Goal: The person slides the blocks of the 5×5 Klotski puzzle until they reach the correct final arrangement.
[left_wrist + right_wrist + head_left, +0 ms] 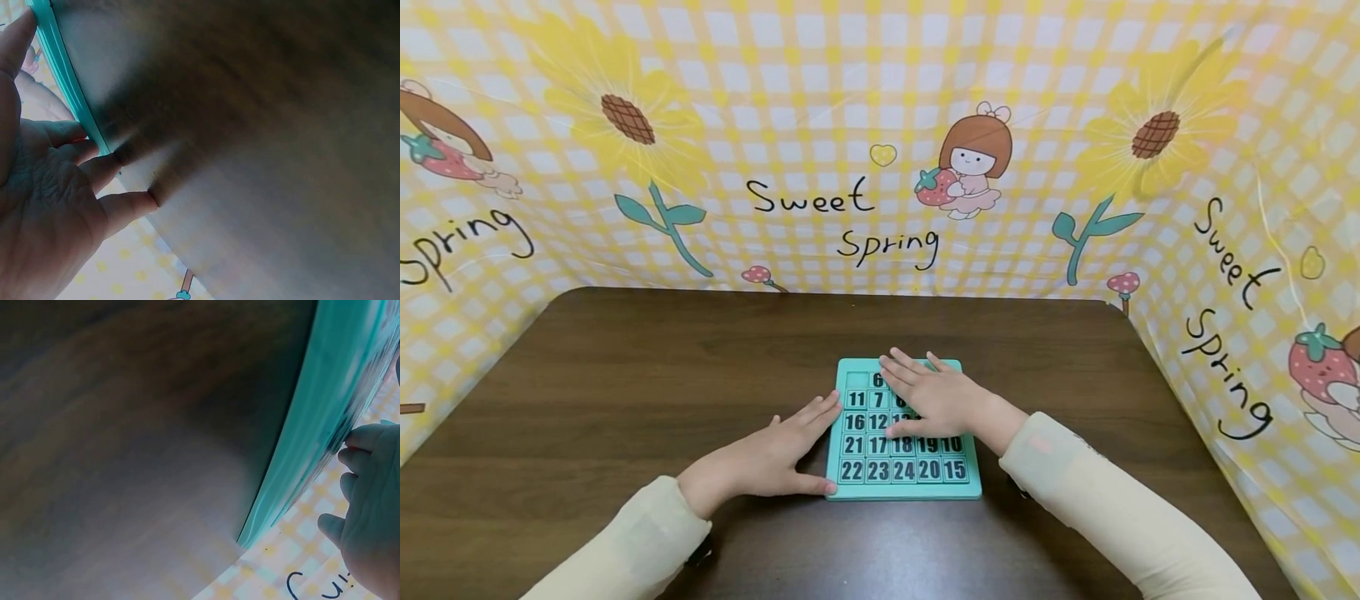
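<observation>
A teal sliding number puzzle (904, 492) lies flat on the table, its pale tiles printed with black numbers. The bottom row reads 22, 23, 24, 20, 15, and a gap without a tile shows at the top left corner. My left hand (775, 458) touches the left edge with its fingertips and thumb; the left wrist view shows some of its fingers along the teal side (65, 81). Spread over the upper right tiles is my right hand (940, 402), fingers extended, hiding several numbers. In the right wrist view its fingertips are right at the puzzle's top face.
The dark brown wooden table (625, 367) extends around the puzzle. A yellow checked cloth (820, 108) with sunflowers and "Sweet Spring" lettering stands up along the table's back and both sides. A small brown object (411, 408) shows at the far left.
</observation>
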### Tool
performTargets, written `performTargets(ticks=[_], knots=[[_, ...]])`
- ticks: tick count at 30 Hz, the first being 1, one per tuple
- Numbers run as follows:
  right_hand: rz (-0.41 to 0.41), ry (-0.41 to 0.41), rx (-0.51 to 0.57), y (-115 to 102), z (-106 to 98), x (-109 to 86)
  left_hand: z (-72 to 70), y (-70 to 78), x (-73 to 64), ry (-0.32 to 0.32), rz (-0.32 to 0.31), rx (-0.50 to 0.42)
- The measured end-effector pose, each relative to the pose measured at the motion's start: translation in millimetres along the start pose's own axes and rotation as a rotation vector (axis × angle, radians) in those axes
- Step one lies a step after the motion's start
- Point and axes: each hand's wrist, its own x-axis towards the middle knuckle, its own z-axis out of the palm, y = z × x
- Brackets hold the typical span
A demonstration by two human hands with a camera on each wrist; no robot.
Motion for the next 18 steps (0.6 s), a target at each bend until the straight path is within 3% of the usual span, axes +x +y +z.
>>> performTargets(ticks=[18], knots=[[0.008,-0.011,-0.019,-13.8,-3.7,12.6,-0.8,2.0,-1.4,0.003,0.002,-0.004]])
